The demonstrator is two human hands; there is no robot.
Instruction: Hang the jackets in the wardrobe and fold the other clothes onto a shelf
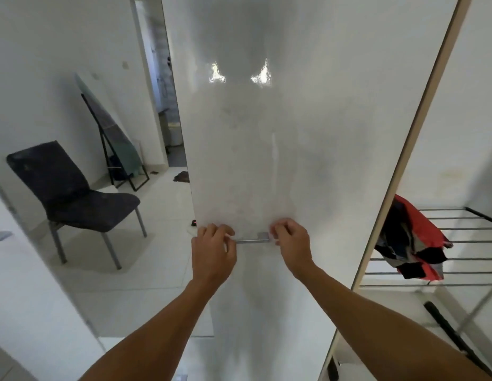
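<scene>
Item: wardrobe door [280, 133], glossy white, your left hand [213, 251] and right hand [291, 244] both curled on its horizontal bar handle [251, 237]; red-and-black garment [412, 243] lies on wire shelf [465, 229], rightward, nearer your right hand.

- The wardrobe door [280, 133] stood open in the middle, its handle [251, 241] low on the panel.
- The left hand [213, 254] gripped the handle's left end; the right hand [290, 243] gripped its right end.
- Right of the door, a garment [415, 240] lay on a wire shelf [465, 243] inside the wardrobe.
- Left of the door, a chair [71, 199] stood on the floor, with an ironing board [112, 133] leaning on the wall behind it.
</scene>
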